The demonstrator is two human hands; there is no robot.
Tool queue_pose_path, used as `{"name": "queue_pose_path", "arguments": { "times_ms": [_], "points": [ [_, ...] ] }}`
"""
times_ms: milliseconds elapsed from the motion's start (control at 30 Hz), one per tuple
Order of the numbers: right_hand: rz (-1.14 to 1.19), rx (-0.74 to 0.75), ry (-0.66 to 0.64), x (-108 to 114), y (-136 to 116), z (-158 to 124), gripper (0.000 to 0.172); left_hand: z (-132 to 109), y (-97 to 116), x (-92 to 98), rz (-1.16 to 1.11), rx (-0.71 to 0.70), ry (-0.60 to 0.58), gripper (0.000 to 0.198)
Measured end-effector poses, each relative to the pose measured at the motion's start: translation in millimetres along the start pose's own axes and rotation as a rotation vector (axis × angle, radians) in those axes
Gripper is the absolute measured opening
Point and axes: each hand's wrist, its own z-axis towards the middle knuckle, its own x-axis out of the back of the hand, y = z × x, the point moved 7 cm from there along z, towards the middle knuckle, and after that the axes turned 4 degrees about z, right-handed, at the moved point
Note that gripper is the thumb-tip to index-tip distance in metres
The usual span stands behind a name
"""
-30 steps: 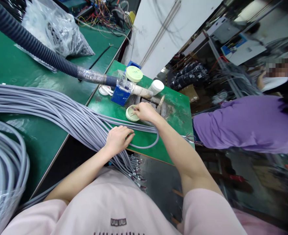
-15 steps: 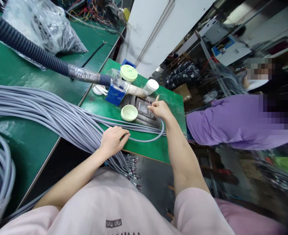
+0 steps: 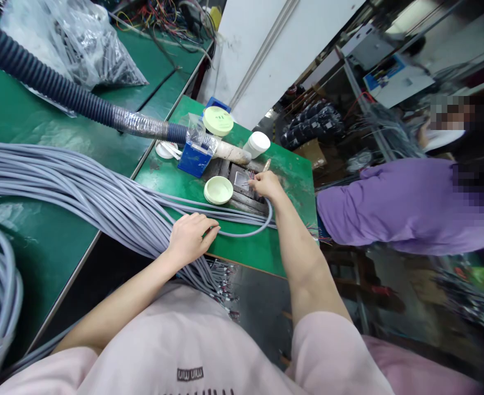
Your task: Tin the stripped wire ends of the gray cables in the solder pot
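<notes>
My right hand (image 3: 265, 185) is closed in a pinch around the stripped end of a grey cable (image 3: 253, 233). Thin dark wires stick out of its fingertips, just over a square silvery surface (image 3: 242, 180) in a grimy block, which looks like a solder pot. From the hand the cable loops down and back to the left. My left hand (image 3: 190, 237) lies over the bundle of grey cables (image 3: 114, 195) near the table's front edge, its thumb apart from the fingers. A pale green round dish (image 3: 218, 190) stands left of the pot.
A ribbed dark hose (image 3: 69, 96) ends above the pot, resting on a blue box (image 3: 194, 159). Behind stand a white jar (image 3: 258, 144) and a pale green lid (image 3: 218, 120). A plastic bag (image 3: 77, 46) lies at the far left. Someone in a purple top (image 3: 394, 206) is at the right.
The view has shifted slightly. My right hand stays over the pot with the wires, almost unmoved. My left hand rests in the same place on the cables.
</notes>
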Motion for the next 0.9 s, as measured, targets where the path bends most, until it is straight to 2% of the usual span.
{"name": "queue_pose_path", "arguments": {
  "times_ms": [200, 300, 400, 600, 900],
  "points": [
    [0.038, 0.044, 0.019, 19.0, -10.5, -17.1, 0.028, 0.3, -0.1, -0.7, 0.004, -0.002, -0.004, 0.023],
    [0.137, 0.150, 0.005, 32.5, -31.9, -38.9, 0.028, 0.5, -0.2, -1.4, 0.006, -0.003, -0.012, 0.023],
    [0.188, 0.259, -0.040, 35.7, -61.2, -58.6, 0.027, 0.7, -0.6, -2.4, 0.011, 0.002, -0.024, 0.022],
    [-0.068, 0.413, -0.088, 14.7, -111.1, -69.1, 0.024, -0.2, -1.4, -3.9, 0.013, 0.007, -0.051, 0.021],
    [-0.306, 0.390, -0.160, -10.1, -129.1, -65.3, 0.020, -1.3, -2.5, -4.2, 0.010, -0.001, -0.051, 0.020]
  ]
}}
